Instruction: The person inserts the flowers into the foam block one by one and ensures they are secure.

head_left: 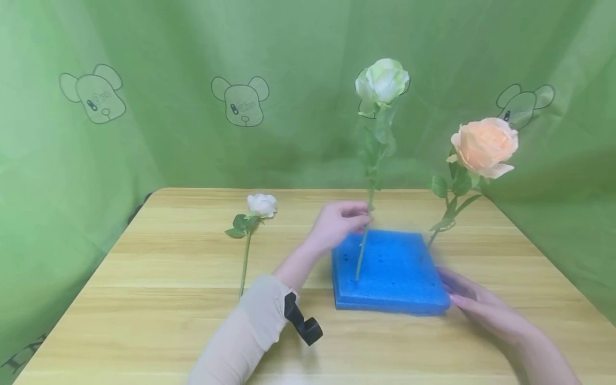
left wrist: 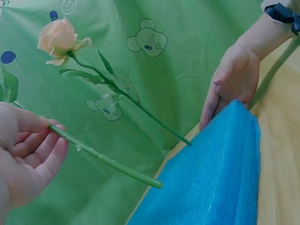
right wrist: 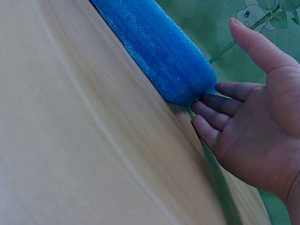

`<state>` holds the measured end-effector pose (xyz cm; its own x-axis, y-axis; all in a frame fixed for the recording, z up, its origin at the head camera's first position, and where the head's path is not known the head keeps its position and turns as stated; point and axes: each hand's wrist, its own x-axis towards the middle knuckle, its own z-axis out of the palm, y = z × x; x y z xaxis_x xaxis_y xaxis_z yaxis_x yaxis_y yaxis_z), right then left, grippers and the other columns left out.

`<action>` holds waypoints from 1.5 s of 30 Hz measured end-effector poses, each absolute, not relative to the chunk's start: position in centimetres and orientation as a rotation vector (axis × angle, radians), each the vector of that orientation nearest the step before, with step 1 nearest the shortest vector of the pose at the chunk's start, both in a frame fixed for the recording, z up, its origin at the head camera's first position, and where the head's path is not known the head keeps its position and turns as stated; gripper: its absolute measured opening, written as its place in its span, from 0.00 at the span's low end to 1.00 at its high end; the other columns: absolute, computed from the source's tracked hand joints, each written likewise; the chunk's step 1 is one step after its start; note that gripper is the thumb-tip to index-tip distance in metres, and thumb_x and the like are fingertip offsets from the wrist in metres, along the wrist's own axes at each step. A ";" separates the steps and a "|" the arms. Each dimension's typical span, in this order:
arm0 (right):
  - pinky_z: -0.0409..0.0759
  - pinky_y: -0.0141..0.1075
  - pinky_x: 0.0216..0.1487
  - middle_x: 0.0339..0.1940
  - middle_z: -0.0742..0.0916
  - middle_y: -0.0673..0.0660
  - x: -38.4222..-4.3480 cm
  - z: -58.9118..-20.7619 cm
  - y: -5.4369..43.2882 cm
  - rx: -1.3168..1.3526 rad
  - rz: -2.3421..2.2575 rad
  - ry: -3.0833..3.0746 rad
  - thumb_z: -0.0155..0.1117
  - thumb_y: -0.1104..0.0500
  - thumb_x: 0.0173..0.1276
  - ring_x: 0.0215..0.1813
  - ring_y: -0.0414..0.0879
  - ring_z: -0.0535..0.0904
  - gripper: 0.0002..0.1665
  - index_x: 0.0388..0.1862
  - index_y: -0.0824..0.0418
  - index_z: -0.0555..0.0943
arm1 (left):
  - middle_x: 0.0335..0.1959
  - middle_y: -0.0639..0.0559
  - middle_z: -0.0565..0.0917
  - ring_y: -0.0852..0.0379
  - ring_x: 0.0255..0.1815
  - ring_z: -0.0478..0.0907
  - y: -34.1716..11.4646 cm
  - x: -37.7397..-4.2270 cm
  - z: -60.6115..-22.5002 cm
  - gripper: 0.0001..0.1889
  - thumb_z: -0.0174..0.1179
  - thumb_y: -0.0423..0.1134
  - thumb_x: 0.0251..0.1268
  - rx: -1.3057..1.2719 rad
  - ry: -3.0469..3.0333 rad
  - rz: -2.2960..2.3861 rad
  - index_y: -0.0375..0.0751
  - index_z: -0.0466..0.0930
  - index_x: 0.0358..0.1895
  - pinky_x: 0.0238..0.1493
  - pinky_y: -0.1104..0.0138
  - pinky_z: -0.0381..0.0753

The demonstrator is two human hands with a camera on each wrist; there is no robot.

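Note:
My left hand pinches the green stem of a pale green-white rose between thumb and fingers. The rose stands nearly upright, and its cut end is close over the blue foam block. Beside the block's right edge is my right hand; in the right wrist view its straight fingertips are right at the block's corner, thumb raised apart. A peach rose stands in the block's far right part, leaning right, with its stem entering the foam.
A smaller white rose with green leaves lies on the wooden table to the left of the block. Small holes mark the foam's top. Green curtains with printed bear heads hang behind and beside the table.

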<state>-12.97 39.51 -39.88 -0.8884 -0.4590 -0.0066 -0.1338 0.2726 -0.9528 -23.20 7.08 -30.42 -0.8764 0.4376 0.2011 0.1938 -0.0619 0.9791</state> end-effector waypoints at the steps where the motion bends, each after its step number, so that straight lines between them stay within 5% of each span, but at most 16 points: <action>1: 0.56 0.15 0.56 0.70 0.60 0.37 -13.0 -39.9 39.5 -0.544 -1.656 2.262 0.40 0.67 0.73 0.64 0.22 0.56 0.32 0.72 0.70 0.42 | 0.42 0.38 0.83 0.49 0.38 0.82 7.3 -23.2 -30.4 0.14 0.59 0.27 0.59 0.692 2.013 2.067 0.29 0.78 0.49 0.38 0.69 0.83; 16: 0.57 0.16 0.56 0.67 0.62 0.33 -12.9 -40.0 39.4 -0.523 -1.587 2.343 0.39 0.66 0.74 0.63 0.22 0.58 0.31 0.72 0.69 0.45 | 0.39 0.39 0.84 0.60 0.32 0.82 11.1 -24.2 -31.4 0.13 0.60 0.25 0.58 0.757 2.043 2.133 0.29 0.79 0.47 0.35 0.72 0.83; 45: 0.56 0.15 0.56 0.69 0.60 0.37 -12.9 -39.8 39.4 -0.514 -1.583 2.347 0.39 0.66 0.74 0.63 0.21 0.57 0.31 0.72 0.69 0.44 | 0.41 0.49 0.85 0.67 0.31 0.79 13.2 -24.6 -33.0 0.13 0.61 0.32 0.60 0.778 2.291 2.034 0.39 0.81 0.48 0.33 0.77 0.80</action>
<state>-12.92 39.37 -39.84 -0.9026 -0.4301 -0.0194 -0.1431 0.3424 -0.9286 -24.62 13.15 -33.03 -0.8787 0.3442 0.3306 0.3690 0.0507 0.9280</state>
